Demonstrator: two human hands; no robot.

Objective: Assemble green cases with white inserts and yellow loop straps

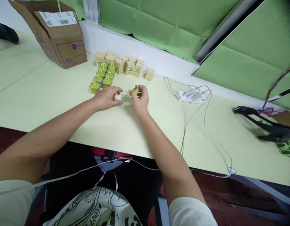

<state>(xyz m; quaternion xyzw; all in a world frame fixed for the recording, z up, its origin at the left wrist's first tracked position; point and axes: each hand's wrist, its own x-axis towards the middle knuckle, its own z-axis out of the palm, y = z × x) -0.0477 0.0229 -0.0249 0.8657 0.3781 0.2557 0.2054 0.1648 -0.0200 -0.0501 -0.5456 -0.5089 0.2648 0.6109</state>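
Observation:
My right hand (140, 99) is closed on a green lid (135, 90), pinched between thumb and fingers. Beside it, between my two hands, is a small clear container (125, 91); which hand steadies it I cannot tell. With thumb and fingers curled, my left hand (107, 98) grips a small white rounded piece (117, 97). Just left of my hands stand two rows of several small clear boxes with green lids (94, 86), each lid topped by a pale loop.
Several small cardboard boxes (129, 67) line the wall, one small box (149, 74) apart from them. A big open carton (67, 51) stands at the back left. Right of me lie a power strip (190, 96), loose white cables and a black stand (265, 124).

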